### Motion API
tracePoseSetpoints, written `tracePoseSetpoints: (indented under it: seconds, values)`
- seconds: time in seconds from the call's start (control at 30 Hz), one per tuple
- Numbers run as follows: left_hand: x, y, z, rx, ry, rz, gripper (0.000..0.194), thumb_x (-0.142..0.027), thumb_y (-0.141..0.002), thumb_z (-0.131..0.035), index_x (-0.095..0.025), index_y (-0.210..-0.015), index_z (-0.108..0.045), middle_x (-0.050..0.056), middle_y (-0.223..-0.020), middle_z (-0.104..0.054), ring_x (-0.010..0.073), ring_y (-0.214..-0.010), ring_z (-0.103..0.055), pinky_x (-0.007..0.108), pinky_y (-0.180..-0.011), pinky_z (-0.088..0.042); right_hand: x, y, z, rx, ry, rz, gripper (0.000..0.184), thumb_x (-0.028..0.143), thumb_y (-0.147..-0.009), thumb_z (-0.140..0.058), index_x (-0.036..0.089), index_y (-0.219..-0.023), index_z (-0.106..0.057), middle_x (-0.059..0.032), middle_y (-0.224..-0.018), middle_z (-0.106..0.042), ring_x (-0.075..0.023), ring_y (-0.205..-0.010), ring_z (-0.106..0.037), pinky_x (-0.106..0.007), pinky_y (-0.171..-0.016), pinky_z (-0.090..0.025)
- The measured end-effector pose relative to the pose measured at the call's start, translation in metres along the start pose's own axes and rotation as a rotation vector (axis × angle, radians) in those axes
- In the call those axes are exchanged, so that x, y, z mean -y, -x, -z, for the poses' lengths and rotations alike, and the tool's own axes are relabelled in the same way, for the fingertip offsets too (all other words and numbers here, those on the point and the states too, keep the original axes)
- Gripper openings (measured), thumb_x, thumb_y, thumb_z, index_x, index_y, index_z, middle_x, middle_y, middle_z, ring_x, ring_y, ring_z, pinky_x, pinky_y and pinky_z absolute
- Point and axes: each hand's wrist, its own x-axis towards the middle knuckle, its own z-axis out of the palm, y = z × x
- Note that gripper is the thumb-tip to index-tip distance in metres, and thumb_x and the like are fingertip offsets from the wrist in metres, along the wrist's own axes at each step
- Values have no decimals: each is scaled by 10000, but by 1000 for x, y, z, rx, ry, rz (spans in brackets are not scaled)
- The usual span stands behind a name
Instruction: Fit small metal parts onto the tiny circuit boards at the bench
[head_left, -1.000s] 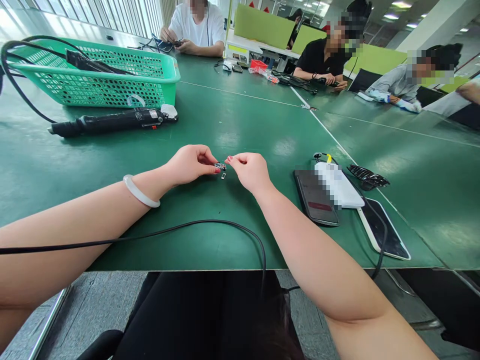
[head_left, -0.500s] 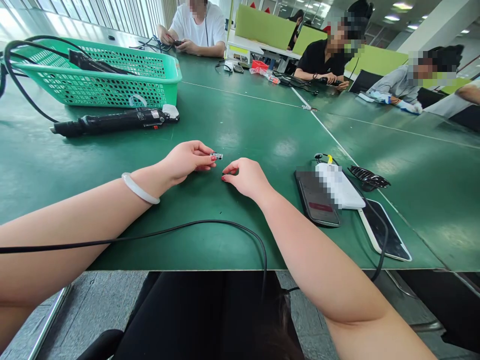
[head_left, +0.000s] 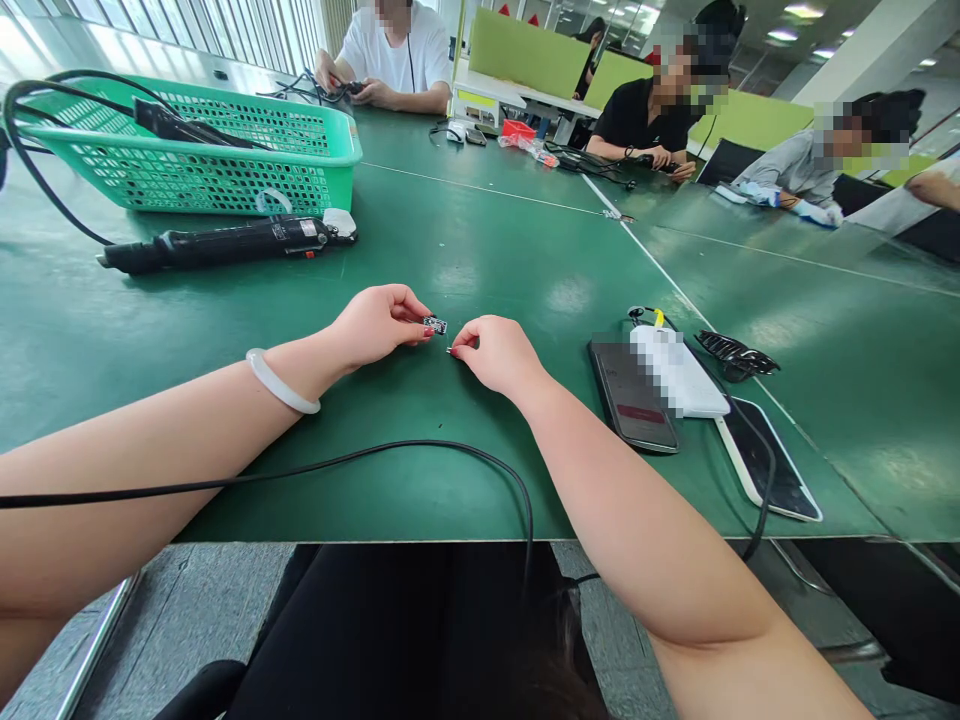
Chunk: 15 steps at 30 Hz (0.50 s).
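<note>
Above the green table (head_left: 390, 400), my left hand (head_left: 381, 322) pinches a small circuit board (head_left: 435, 326) between thumb and fingers. The board has dark and light patches and juts out toward the right. Close beside it, my right hand (head_left: 491, 352) is closed in a pinch. A tiny pale tip (head_left: 450, 350) shows at its fingertips, too small to name. A narrow gap separates that tip from the board. A white bangle (head_left: 281, 382) circles my left wrist.
A black electric screwdriver (head_left: 225, 246) lies before a green basket (head_left: 225, 170). At right are a dark phone (head_left: 634, 395), a white device (head_left: 679, 370), another phone (head_left: 772, 460) and a black claw clip (head_left: 739, 354). A black cable (head_left: 420, 443) crosses in front. Several people sit across the table.
My left hand has lowered slightly and turned the circuit board, so more of its face shows. My right hand has shifted a little, and the pale tip at its fingers is now visible.
</note>
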Motion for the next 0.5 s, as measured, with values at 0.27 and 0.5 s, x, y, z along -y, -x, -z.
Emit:
tracePoseSetpoints:
  seconds: [0.27,0.5]
  values:
    - [0,0,1,9,-42,5,192,-154,-626,-763,-154,-740,-609,41,-745,-707,149,-692,-658,345,-751,-525,-1,1,3,-96,181,8,200,127,-794,-534,209,-804,-716,-32,-878,-689,-170,-774,-596,-296,-627,-425]
    - [-1,1,1,0,-91,-9,200,-172,-614,-770,-154,-743,-618,51,-752,-709,166,-697,-659,364,-751,-513,1,3,6,-27,78,7,193,176,-791,-559,241,-792,-740,-11,-824,-717,-176,-757,-621,-312,-650,-461]
